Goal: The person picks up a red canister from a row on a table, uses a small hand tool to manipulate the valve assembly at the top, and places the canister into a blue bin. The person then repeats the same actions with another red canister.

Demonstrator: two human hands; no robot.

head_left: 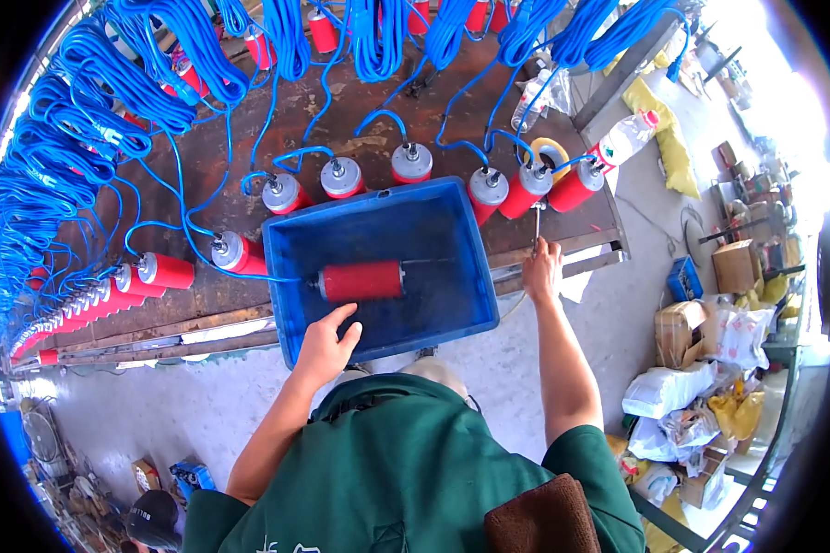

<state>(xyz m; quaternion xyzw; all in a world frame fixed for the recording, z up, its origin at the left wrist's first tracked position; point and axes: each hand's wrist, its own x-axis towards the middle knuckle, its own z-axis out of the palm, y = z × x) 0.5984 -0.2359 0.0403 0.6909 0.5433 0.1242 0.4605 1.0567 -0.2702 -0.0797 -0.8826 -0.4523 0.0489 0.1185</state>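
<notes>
From my remote station I see a dark green top (415, 461) of creased, matte fabric. Its short, loose left sleeve (214, 518) and right sleeve (592, 475) end above bare forearms (570, 387); the left hand (326, 350) and right hand (542, 269) are bare too. I make out white markings (288, 547) and a small stitched outline (389, 537). A brown, towel-like cloth (542, 518) lies over the right chest.

One left hand (326, 346) above one blue tray (383, 329); one red cylinder (364, 281) inside. One right hand (542, 272) on one metal tool (538, 221); beyond it, three red cylinders (526, 197), one tape roll (555, 145).
</notes>
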